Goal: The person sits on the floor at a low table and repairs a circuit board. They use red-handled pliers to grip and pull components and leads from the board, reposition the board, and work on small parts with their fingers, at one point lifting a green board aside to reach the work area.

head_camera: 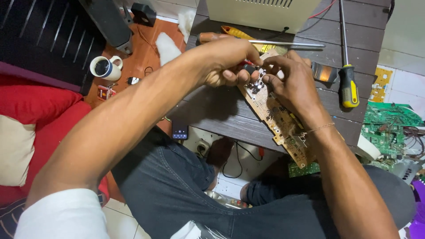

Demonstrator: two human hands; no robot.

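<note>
Both hands work on a circuit board.
Left hand [228,66] pinches a small tool [249,68] over the board [276,117]; right hand [290,79] clasps the board's top end.

two hands [230,66], two screwdrivers [348,84], three circuit boards [274,115], one mug [105,67]

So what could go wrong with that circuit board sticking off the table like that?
The tan circuit board hangs partly over the edge of the dark table, so a push from the left hand or right hand might tip it off. The yellow-handled screwdriver lies near the table's right edge and could roll off. The cup on the floor could get knocked over.
</note>
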